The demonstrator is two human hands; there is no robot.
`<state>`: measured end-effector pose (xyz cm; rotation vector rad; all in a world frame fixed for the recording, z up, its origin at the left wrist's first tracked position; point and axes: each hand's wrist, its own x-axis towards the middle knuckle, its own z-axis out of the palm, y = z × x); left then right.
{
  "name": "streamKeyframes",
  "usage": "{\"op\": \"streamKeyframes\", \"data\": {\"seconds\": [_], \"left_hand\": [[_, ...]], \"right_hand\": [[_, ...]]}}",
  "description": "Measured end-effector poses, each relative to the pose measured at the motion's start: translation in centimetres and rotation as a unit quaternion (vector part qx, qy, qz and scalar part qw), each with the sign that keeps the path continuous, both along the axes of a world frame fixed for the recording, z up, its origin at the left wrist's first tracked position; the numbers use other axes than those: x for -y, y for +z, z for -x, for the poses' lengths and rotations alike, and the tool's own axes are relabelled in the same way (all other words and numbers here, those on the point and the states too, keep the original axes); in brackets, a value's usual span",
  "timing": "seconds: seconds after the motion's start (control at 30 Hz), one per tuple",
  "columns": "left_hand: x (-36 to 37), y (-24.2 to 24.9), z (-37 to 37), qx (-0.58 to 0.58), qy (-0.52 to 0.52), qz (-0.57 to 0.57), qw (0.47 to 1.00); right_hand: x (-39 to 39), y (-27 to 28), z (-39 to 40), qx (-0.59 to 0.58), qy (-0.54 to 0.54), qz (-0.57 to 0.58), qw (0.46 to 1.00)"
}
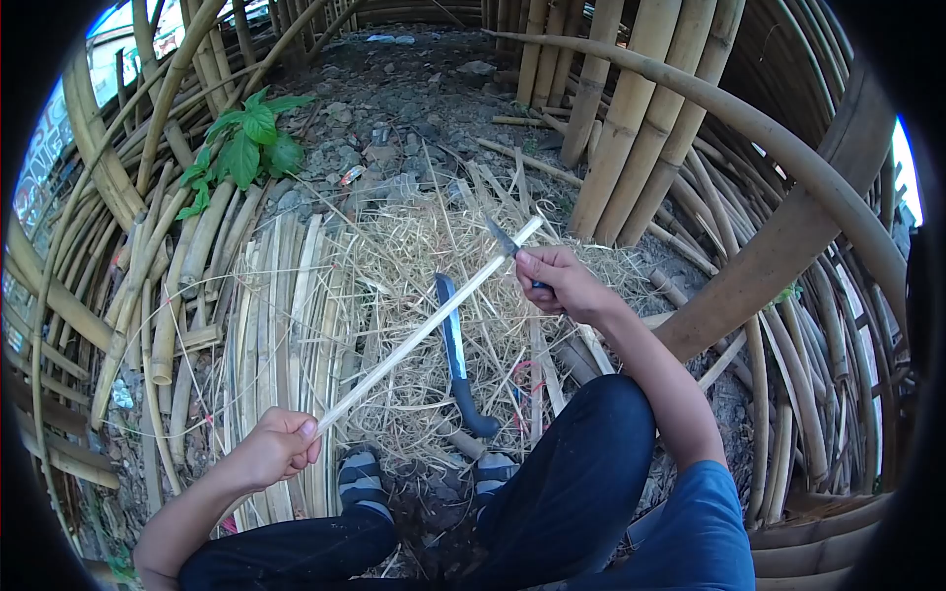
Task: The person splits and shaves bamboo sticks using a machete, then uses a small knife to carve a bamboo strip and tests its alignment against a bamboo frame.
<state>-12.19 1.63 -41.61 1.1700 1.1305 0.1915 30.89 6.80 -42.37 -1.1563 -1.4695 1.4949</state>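
Bamboo yard, ground strewn with shavings.
Left to right: my left hand grips the bamboo strip's near end; machete lies unused; my right hand holds a small knife against its far tip. Shaving appears barely begun.

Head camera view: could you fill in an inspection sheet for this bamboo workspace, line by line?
Surface: bare stony ground, no table; a heap of pale shavings lies before the person.
Job's things: a thin bamboo strip held at both ends; a small knife set against its far end.
Clutter: a large machete lying on the shavings; split slats laid side by side at left.
Hands: left hand grips the strip's near end; right hand holds the knife.
Cables: nothing seen.
Surroundings: bamboo poles standing at right, bent canes all around, a green plant.
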Motion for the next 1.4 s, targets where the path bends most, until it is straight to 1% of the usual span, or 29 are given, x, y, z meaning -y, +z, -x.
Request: {"op": "streamKeyframes", "data": {"seconds": [0.03,0.1,0.17,0.2,0.23,0.27,0.3,0.33,0.4,0.43,0.5,0.53,0.57,0.63,0.67,0.7,0.73,0.77,0.8,0.83,0.9,0.93,1.0,1.13,1.2,1.33,1.4], "left_hand": [[0.1,0.1,0.1,-0.003,-0.005,-0.005,1.0],[0.4,0.2,0.1,-0.009,-0.005,-0.015,1.0],[0.5,0.2,0.0,-0.014,-0.005,-0.022,1.0],[0.5,0.3,-0.1,-0.015,0.0,-0.023,1.0],[0.4,0.4,-0.2,-0.014,0.006,-0.025,1.0],[0.1,0.3,-0.1,-0.011,0.009,-0.026,1.0],[-0.3,0.0,0.2,-0.022,0.021,-0.012,0.999],[-0.5,-0.3,0.5,-0.033,0.032,0.004,0.999],[-0.8,-0.8,1.1,-0.012,0.049,0.018,0.999],[-0.9,-0.8,1.4,0.004,0.065,0.034,0.997],[-1.0,-0.5,1.2,-0.002,0.062,0.03,0.998],[-1.0,-0.3,1.1,-0.011,0.055,0.029,0.998],[-1.0,-0.4,1.1,-0.012,0.054,0.031,0.998],[-1.2,-0.6,1.0,0.022,0.048,0.046,0.998],[-1.2,-0.6,1.0,0.021,0.045,0.043,0.998],[-1.2,-0.7,0.9,0.04,0.043,0.062,0.996],[-1.2,-0.8,0.9,0.058,0.041,0.082,0.994],[-1.1,-0.8,0.8,0.056,0.039,0.08,0.994],[-1.0,-0.9,0.7,0.068,0.028,0.098,0.992],[-0.9,-1.0,0.6,0.08,0.017,0.118,0.99],[-0.8,-0.5,0.6,0.092,0.018,0.138,0.986],[-0.7,-0.2,0.6,0.09,0.008,0.137,0.986],[-0.5,0.0,0.7,0.086,-0.002,0.137,0.987],[-0.4,0.2,0.6,0.087,0.002,0.151,0.985],[-0.3,0.2,0.6,0.087,0.006,0.157,0.984],[-0.6,0.0,1.4,0.094,-0.008,0.155,0.983],[-0.3,0.3,1.8,0.103,-0.014,0.165,0.981]], "right_hand": [[-0.1,-0.2,-0.5,-0.04,-0.023,0.022,0.999],[-0.1,-0.8,-1.1,-0.031,-0.032,0.024,0.999],[-0.6,-1.5,-2.7,-0.047,-0.064,0.047,0.996],[-0.9,-2.0,-3.3,-0.017,-0.051,0.037,0.998],[-1.0,-2.3,-3.2,-0.015,-0.05,0.037,0.998],[-1.2,-2.5,-3.1,-0.041,-0.151,0.044,0.987],[-1.1,-2.9,-2.9,-0.069,-0.251,0.053,0.964],[-1.2,-3.4,-3.1,-0.068,-0.25,0.055,0.964],[-1.7,-3.5,-3.9,-0.121,-0.401,0.059,0.906],[-1.6,-2.9,-3.1,-0.121,-0.398,0.056,0.908],[-0.6,-1.6,-1.3,-0.029,-0.297,-0.003,0.955],[-0.8,-1.7,-1.3,-0.036,-0.273,-0.022,0.961],[-0.7,-1.7,-1.2,-0.036,-0.274,-0.02,0.961],[-0.4,-1.2,-0.8,0.033,-0.138,-0.041,0.989],[-0.3,-0.9,-0.3,0.083,-0.088,-0.029,0.992],[-0.3,-1.0,0.2,0.082,-0.09,-0.032,0.992],[-0.2,-1.0,1.0,0.195,-0.087,-0.124,0.969],[-0.2,-0.9,1.8,0.306,-0.083,-0.213,0.924],[0.0,-0.3,2.2,0.336,-0.107,-0.228,0.908],[0.1,0.0,2.5,0.335,-0.109,-0.226,0.908],[0.1,0.4,2.7,0.41,-0.122,-0.255,0.867],[-0.1,0.3,2.5,0.41,-0.124,-0.255,0.867],[-0.3,-0.2,1.9,0.411,-0.169,-0.243,0.862],[-0.4,-0.2,0.8,0.416,-0.163,-0.232,0.864],[-0.9,-0.6,-0.4,0.439,-0.205,-0.217,0.848],[-1.5,-2.1,-2.0,0.458,-0.193,-0.208,0.842],[-2.8,-3.6,-5.1,0.456,-0.345,-0.117,0.812]]}}
